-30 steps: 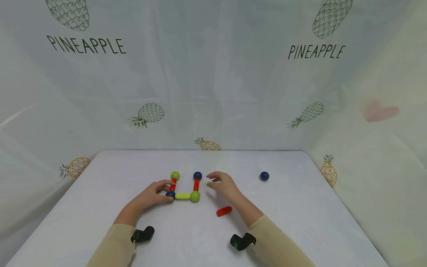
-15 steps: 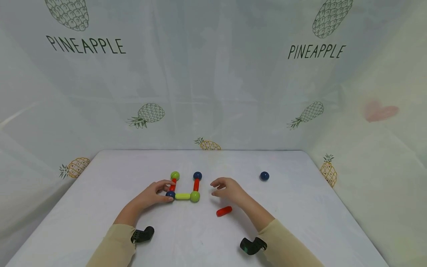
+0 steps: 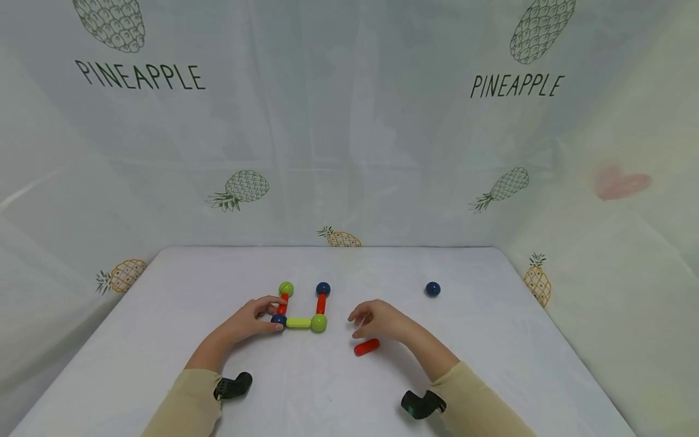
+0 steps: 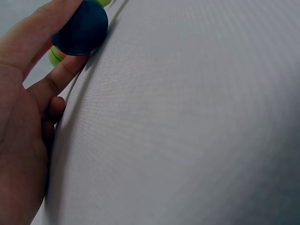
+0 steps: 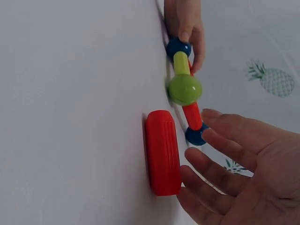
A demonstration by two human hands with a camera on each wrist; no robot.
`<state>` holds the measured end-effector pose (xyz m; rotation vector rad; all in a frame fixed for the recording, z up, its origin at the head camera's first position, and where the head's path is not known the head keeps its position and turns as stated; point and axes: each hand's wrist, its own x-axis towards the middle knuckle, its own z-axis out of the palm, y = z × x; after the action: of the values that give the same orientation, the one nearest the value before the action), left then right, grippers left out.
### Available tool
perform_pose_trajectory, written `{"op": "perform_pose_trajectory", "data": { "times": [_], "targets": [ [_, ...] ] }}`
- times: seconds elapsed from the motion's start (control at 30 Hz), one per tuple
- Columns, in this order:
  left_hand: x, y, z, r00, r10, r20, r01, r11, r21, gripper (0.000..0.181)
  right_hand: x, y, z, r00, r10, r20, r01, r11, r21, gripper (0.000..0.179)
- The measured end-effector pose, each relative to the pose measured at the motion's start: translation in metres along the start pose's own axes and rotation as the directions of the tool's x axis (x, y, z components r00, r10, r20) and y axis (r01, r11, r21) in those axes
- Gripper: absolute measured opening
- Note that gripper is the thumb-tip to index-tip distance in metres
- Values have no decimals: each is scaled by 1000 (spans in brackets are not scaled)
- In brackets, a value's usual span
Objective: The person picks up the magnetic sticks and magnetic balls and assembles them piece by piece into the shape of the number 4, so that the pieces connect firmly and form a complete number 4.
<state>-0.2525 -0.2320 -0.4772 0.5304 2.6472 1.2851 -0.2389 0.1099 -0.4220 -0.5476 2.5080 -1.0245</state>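
Note:
Balls and rods are joined into a U lying on the table. A yellow-green rod (image 3: 298, 323) forms its near side, between a blue ball (image 4: 83, 30) and a green ball (image 3: 319, 323). Red rods run back from both corners, to a green ball (image 3: 286, 289) on the left and a blue ball (image 3: 323, 289) on the right. My left hand (image 3: 251, 320) pinches the near-left blue corner ball, thumb on its near side, fingers along the left red rod. Just above a loose red rod (image 5: 163, 152) hovers my right hand (image 3: 382, 320), fingers loosely bent and holding nothing.
Farther back on the right lies a loose blue ball (image 3: 432, 289). The white tabletop (image 3: 306, 388) ends at a curtain (image 3: 349, 133) printed with pineapples. Each wrist carries a black camera, such as the one on the right wrist (image 3: 423, 405).
My right hand has drawn away from the U, moving right and toward me, to above the loose red rod. My left hand stays on the corner ball.

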Motion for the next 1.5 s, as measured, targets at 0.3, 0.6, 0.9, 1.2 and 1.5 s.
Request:
{"op": "perform_pose_trajectory", "data": {
  "times": [0.3,0.6,0.9,1.2,1.5],
  "targets": [
    [-1,-4,0,1000,7,3,-7,1000,-30,52,-5,7,0,996,-30,86,32,999,-17,19],
    [-1,-4,1,1000,-5,2,5,999,-33,53,-7,10,0,986,-86,143,90,996,-27,21],
    [-1,-4,1,1000,-7,3,8,999,-37,53,-8,9,5,983,-80,162,87,996,-35,22],
    [0,-1,0,1000,-12,0,12,999,-40,53,-7,8,7,985,-60,164,73,995,-74,23],
    [1,-3,0,1000,-22,-2,22,999,-33,53,-6,5,7,984,-53,168,66,995,-71,22]
  ]
}}
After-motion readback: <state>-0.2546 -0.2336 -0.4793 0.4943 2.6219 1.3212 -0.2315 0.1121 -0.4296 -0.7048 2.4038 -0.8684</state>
